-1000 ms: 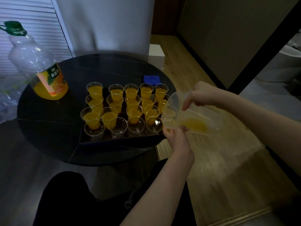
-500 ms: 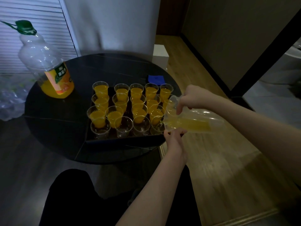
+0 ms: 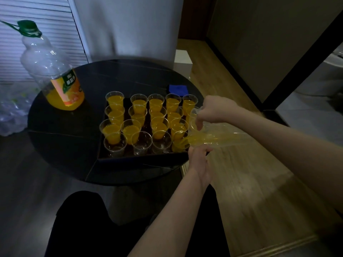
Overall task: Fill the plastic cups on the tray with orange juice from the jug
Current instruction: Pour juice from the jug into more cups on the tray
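head view: right hand grips the tilted jug; left hand pinches the 5 o'clock cup; overtilting risks overflow.

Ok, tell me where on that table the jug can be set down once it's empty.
Bare tabletop lies left of the tray, in front of the juice bottle. Another bare stretch runs behind the cups toward the wall, left of the blue cloth. The tray is packed with cups, and the table's right edge is tight.
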